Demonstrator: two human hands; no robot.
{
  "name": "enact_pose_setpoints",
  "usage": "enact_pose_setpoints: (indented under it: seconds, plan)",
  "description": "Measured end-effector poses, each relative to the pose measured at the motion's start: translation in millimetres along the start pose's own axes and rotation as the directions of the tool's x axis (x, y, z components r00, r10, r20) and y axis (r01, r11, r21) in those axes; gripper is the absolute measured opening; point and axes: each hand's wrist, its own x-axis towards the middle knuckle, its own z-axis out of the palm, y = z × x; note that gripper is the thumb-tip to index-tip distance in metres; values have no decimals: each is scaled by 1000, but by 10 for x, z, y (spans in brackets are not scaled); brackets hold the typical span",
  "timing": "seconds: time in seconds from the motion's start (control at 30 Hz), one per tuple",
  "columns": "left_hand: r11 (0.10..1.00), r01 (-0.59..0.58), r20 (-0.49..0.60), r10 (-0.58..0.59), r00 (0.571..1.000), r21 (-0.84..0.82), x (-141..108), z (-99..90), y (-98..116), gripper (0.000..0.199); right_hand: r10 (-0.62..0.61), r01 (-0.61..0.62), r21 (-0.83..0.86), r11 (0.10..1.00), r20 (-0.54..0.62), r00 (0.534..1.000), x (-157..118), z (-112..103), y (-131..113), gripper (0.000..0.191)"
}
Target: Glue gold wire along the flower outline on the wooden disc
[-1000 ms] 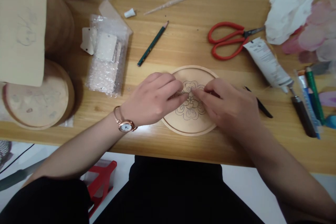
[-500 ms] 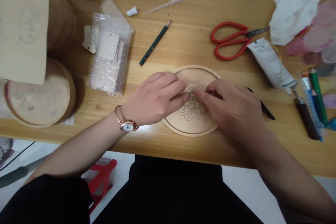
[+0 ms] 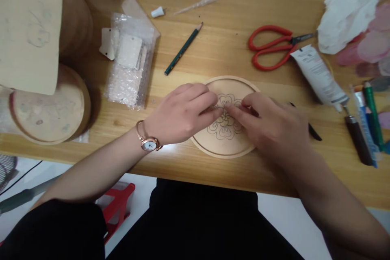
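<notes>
A round wooden plate (image 3: 210, 148) with a raised rim lies in front of me, a flower outline (image 3: 227, 132) drawn on its face. My left hand (image 3: 185, 111), with a watch (image 3: 149, 144) at the wrist, reaches over the plate's left side; its fingers are curled, thumb and forefinger close together near the flower's middle. From the right, my right hand (image 3: 271, 124) rests over the plate with its fingers bent and its forefinger tip at the flower's middle. The two hands' fingertips nearly meet. Whatever may be between them is too small or hidden to make out.
Behind the plate lie a dark green pencil (image 3: 183, 48) and red-handled scissors (image 3: 271, 46). To the right are a white tube (image 3: 318, 77), a crumpled tissue (image 3: 345, 18) and several tools. A bubble-wrap packet (image 3: 129, 77) and a stack of round wooden plates (image 3: 87, 107) stand left.
The view has shifted slightly, so the things on the table appear a little further right. Both hands keep nearly the same pose over the flower drawing.
</notes>
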Motion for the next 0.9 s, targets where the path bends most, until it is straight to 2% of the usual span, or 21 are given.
enact_pose_setpoints:
  seconds: [0.23,0.5,0.73,0.9]
  plan:
    - [999,45,67,-44,997,-13,5,-39,9,24,-19,19,-33,999,0,1000,0,8,2,42]
    - [999,29,20,-29,999,-22,0,-7,4,24,-28,27,-27,999,-45,999,-7,19,15,41]
    - [998,50,34,-49,998,-28,-9,11,6,22,5,-6,-24,1000,-27,1000,-2,22,5,42]
    - [999,26,15,-25,1000,-19,0,18,8,22,-49,47,-42,998,-54,997,-7,32,22,42]
